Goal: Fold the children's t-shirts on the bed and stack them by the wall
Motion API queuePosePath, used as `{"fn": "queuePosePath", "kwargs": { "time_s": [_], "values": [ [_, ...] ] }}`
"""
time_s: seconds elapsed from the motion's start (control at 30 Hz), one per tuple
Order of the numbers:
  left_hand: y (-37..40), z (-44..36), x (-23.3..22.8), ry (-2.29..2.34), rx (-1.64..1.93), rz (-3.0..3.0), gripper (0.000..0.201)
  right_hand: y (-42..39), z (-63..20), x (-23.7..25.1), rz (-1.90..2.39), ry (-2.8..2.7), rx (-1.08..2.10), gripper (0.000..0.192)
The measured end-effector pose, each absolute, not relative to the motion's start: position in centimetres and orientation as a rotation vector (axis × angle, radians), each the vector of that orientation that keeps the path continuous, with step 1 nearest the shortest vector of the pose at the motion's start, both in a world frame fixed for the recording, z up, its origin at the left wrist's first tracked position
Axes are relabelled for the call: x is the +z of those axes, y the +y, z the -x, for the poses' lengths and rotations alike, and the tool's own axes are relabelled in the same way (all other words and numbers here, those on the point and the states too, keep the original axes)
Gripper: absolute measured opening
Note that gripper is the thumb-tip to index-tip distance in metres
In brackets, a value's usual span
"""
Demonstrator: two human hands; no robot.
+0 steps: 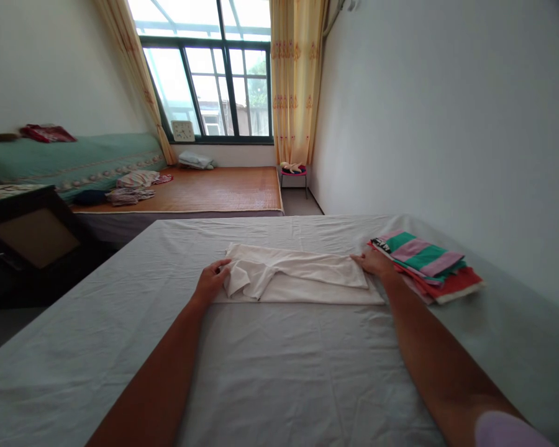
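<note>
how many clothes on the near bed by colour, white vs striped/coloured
white garment, under both hands: 1
folded coloured pieces in the stack by the right hand: at least 2, green-and-pink striped and red
total: at least 3

Your left hand (210, 280) and right hand (375, 262) are bare: no gloves, rings or watch show. Your forearms are uncovered along their whole visible length. On your right arm, the edge of a pale lilac short sleeve (510, 430) shows.
</note>
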State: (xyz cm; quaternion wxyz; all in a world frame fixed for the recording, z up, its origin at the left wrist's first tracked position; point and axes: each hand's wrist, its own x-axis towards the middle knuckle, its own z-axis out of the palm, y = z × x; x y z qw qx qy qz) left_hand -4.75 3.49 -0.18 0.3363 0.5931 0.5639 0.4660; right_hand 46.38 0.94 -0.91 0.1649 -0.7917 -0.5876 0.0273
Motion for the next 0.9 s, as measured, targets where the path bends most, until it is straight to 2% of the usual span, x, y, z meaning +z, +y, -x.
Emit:
{"fn": "queuePosePath", "kwargs": {
  "time_s": [0.2, 0.37, 0.47, 0.53, 0.7, 0.8, 0.9],
  "values": [
    [3.6, 4.7, -0.2, 1.468, 1.215, -1.558, 0.059, 1.7, -46.3, -1.5, 2.084, -1.66, 0.121, 0.023],
    [3.2, 4.3, 0.2, 1.412, 1.185, -1.53, 0.064, 3.0, -47.3, -2.6, 2.001, -1.282, 0.045, 0.022],
    [3.1, 4.1, 0.2, 1.365, 1.154, -1.47, 0.063, 3.1, -48.1, -3.4, 2.055, -1.248, 0.03, 0.025],
    [3.2, 4.1, 0.2, 1.321, 1.149, -1.404, 0.062, 2.8, -48.4, -3.5, 2.064, -1.3, -0.028, 0.027],
    [3.0, 4.1, 0.6, 1.366, 1.135, -1.407, 0.063, 2.2, -45.9, -2.5, 1.802, -1.62, -0.419, 0.027],
    [2.5, 3.6, 1.3, 1.437, 1.009, -1.576, 0.068, 1.8, -41.7, -1.8, 1.676, -1.885, -0.357, 0.028],
    [1.8, 3.3, 2.2, 1.282, 0.949, -1.632, 0.068, 1.3, -38.3, -1.7, 1.637, -2.139, -0.19, 0.025]
  ]
}}
